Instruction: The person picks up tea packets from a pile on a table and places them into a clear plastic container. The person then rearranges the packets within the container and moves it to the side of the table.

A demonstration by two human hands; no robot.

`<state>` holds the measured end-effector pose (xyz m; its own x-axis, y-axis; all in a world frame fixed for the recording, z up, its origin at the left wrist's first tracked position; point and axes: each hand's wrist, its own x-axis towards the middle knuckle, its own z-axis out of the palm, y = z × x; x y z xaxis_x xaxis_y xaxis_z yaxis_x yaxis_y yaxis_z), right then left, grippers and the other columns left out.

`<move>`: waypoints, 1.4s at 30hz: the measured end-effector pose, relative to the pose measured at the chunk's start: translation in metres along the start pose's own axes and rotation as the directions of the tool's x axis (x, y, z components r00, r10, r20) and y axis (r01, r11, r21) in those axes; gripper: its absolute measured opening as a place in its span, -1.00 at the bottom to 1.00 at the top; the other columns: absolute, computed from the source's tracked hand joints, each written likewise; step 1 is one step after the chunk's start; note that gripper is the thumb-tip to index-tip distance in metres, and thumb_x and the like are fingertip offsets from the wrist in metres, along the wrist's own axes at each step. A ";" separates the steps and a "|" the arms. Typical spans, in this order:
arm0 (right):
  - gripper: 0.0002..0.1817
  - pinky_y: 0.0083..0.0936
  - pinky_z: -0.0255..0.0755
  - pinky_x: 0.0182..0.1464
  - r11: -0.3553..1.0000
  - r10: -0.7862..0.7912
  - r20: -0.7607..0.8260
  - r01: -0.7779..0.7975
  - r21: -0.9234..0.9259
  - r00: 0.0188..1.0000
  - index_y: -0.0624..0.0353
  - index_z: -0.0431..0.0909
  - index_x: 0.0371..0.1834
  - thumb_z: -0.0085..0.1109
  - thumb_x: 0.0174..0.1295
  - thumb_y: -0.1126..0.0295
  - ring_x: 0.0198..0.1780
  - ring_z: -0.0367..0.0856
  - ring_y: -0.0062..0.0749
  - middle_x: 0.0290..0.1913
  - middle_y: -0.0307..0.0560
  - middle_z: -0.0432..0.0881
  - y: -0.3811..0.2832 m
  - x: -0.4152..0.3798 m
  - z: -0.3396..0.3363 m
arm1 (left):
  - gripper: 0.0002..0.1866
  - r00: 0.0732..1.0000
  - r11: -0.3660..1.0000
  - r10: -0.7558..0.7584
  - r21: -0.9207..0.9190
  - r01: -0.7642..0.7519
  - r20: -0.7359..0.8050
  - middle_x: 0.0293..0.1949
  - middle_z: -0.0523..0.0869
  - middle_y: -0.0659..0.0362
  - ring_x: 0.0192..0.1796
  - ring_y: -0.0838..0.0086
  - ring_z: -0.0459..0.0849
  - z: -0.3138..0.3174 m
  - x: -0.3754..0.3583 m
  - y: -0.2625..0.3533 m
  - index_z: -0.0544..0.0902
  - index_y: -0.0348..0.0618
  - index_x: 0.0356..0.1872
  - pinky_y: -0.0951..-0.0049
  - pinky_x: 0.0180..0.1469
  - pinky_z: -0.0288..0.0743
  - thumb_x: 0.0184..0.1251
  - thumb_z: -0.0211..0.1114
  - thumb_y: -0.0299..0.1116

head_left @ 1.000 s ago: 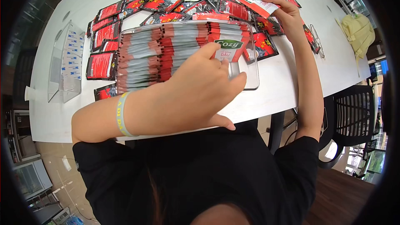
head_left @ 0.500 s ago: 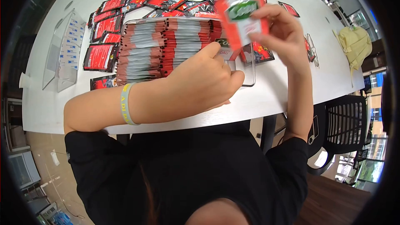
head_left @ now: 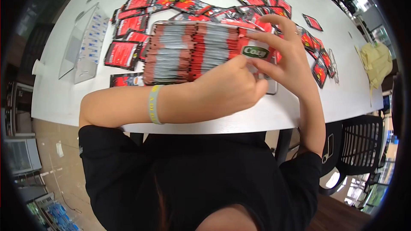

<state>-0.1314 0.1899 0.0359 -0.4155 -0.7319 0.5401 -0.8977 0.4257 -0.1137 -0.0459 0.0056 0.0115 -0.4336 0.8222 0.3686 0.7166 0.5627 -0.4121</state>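
Rows of red-and-silver sachets (head_left: 173,53) stand packed on edge in a clear, metal-rimmed tray (head_left: 274,89). My left hand (head_left: 233,86), with a grey wristband on its wrist, is closed in front of the tray's right part; its fingertips are hidden, so what it grips does not show. At the right end of the rows is a sachet with a green label (head_left: 255,51). My right hand (head_left: 287,53) has its thumb and index finger on opposite sides of that sachet, the other fingers spread above it.
Loose red-and-black sachets (head_left: 190,6) are spread behind and left of the tray, with more at the right (head_left: 314,47). A clear plastic holder with tape strips (head_left: 87,51) stands at the left. A yellow cloth bag (head_left: 376,60) lies at the table's right edge.
My right hand has brought the sachet down to the right end of the rows, and its fingers have spread. The whole view has shifted. My left hand stays closed by the tray.
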 end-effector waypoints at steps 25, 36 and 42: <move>0.13 -0.24 0.43 0.01 0.986 0.074 0.277 -0.030 -0.162 0.958 -0.12 0.18 0.57 0.49 -0.24 0.47 -0.10 0.57 -0.18 -0.14 -0.10 0.54 -0.034 0.032 0.013 | -0.49 0.837 0.919 -0.311 -0.366 0.145 -0.449 -0.36 0.74 0.06 -0.29 0.15 0.75 -0.032 -0.023 -0.083 0.64 -0.16 0.07 0.27 -0.16 0.65 0.16 0.39 -0.08; 0.06 -0.28 0.43 0.23 0.816 0.215 0.129 -0.251 0.521 0.968 0.01 0.16 0.60 0.49 -0.03 0.12 0.18 0.55 -0.26 0.27 0.00 0.54 0.022 0.015 0.000 | -0.69 0.333 0.449 -0.854 0.245 0.859 0.399 -0.21 0.76 -0.22 -0.13 -0.06 0.77 0.093 -0.209 -0.290 0.71 -0.39 -0.14 0.14 -0.03 0.64 0.25 0.19 -0.35; -0.35 -0.47 0.44 0.17 0.700 0.436 0.021 -0.353 0.621 0.900 0.11 0.28 0.51 0.22 0.39 0.21 0.14 0.57 -0.46 0.17 -0.11 0.58 0.091 0.006 0.020 | -0.54 0.333 0.445 -0.857 0.236 0.864 0.393 -0.29 0.76 -0.24 -0.26 -0.02 0.78 0.077 -0.220 -0.295 0.66 -0.45 -0.15 0.09 -0.19 0.64 0.11 0.40 -0.19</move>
<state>-0.2188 0.2137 0.0121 -0.7681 -0.4841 0.4191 -0.5725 0.2261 -0.7881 -0.2040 -0.3350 -0.0128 -0.9734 -0.1744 0.1483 -0.1850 0.9808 -0.0614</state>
